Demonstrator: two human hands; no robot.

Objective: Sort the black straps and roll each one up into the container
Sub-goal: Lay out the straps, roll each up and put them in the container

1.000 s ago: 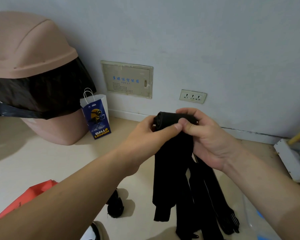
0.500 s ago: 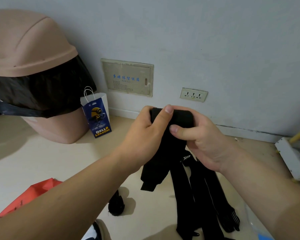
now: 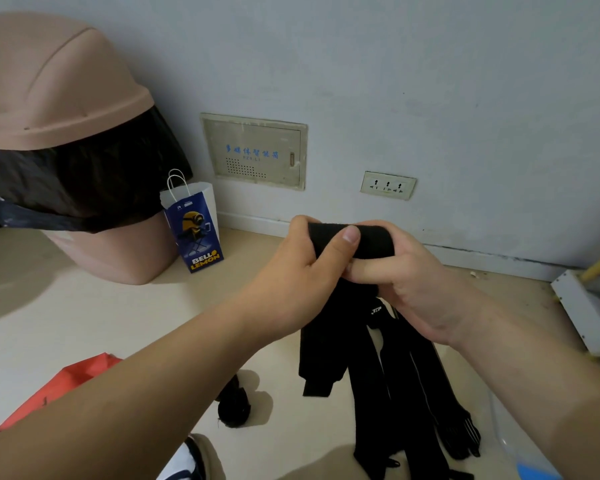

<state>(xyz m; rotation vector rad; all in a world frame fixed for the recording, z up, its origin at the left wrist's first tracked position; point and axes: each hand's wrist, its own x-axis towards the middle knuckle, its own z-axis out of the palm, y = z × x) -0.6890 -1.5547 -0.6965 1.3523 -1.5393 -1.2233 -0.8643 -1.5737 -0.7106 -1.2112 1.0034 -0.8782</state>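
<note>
Both hands hold one black strap (image 3: 371, 239) in mid-air, its top wound into a thick roll. My left hand (image 3: 305, 268) grips the roll's left end with the thumb across its front. My right hand (image 3: 409, 282) wraps the right end from behind. The strap's loose tail (image 3: 321, 358) hangs down below the hands. Several other black straps (image 3: 406, 393) lie stretched out on the floor beneath. A small rolled black strap (image 3: 234, 408) sits on the floor under my left forearm. A clear container's rim (image 3: 499, 434) shows at the lower right, mostly hidden by my right arm.
A pink swing-lid bin (image 3: 59, 109) with a black liner stands at left, a blue paper gift bag (image 3: 194, 226) beside it. A red bag (image 3: 66, 379) lies at lower left. A white dustpan (image 3: 582, 310) leans by the wall at right. A shoe (image 3: 191, 459) is at the bottom.
The roll has grown thicker and the hanging tail has shortened. Both hands have turned the roll and moved slightly up and toward the wall.
</note>
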